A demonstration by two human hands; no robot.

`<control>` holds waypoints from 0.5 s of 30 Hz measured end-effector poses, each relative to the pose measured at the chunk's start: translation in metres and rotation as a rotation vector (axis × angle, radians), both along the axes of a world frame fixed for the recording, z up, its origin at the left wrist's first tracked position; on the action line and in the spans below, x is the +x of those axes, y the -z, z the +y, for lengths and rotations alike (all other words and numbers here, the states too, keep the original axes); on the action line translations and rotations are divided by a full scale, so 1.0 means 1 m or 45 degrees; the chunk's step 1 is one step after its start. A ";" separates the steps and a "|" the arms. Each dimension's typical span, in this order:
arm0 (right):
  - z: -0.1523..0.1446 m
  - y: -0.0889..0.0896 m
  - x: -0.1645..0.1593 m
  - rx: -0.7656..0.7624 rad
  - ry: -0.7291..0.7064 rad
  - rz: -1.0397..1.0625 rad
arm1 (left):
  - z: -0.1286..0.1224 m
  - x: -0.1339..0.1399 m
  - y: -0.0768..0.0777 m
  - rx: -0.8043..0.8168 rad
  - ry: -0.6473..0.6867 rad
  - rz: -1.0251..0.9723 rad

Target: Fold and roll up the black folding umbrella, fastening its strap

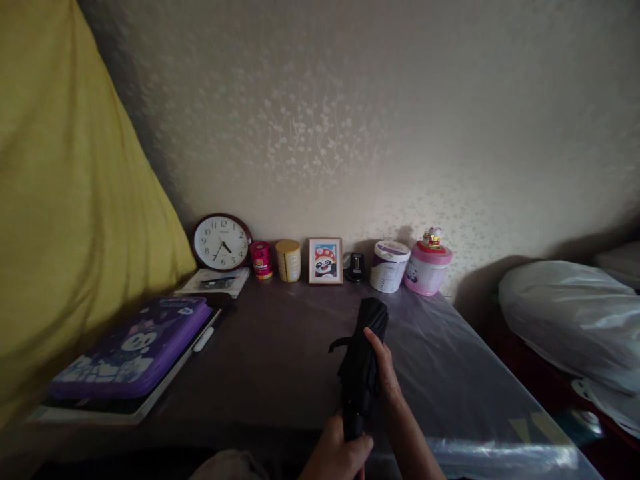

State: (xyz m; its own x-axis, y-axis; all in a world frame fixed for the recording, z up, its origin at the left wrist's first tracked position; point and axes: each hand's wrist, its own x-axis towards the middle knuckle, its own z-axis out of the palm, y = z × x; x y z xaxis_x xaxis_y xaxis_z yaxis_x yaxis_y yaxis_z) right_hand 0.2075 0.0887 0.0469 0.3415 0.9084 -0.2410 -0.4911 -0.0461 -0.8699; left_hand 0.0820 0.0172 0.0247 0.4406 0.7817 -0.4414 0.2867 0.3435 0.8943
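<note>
A black folding umbrella, its canopy bunched up, is held over the near part of the table with its top pointing away from me. My left hand is wrapped round the handle at the bottom. Against the right side of the canopy lies my right hand, thumb or finger along the cloth; its other fingers are hidden behind the umbrella. A loose strap sticks out from the canopy's left side.
Along the wall stand a clock, a pink tin, a yellow canister, a picture frame, a white tub and a pink container. A purple case lies left on the dark table; a yellow curtain hangs beside it.
</note>
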 end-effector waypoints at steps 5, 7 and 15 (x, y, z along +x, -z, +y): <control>0.003 0.005 -0.002 -0.038 0.041 -0.089 | 0.001 -0.002 0.024 0.429 -0.089 0.300; 0.005 0.007 -0.003 -0.043 0.063 -0.130 | 0.002 -0.004 0.028 0.510 -0.086 0.453; 0.014 0.019 -0.005 -0.070 0.148 -0.211 | -0.003 -0.006 0.020 0.542 0.057 0.897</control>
State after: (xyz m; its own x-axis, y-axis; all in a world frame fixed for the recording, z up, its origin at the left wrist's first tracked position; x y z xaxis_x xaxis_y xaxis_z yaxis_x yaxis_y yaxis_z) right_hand 0.2030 0.1026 0.0284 0.4827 0.8475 -0.2207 -0.3463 -0.0468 -0.9369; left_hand 0.0758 0.0145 0.0047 0.2059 0.9327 -0.2961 0.8347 -0.0094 0.5506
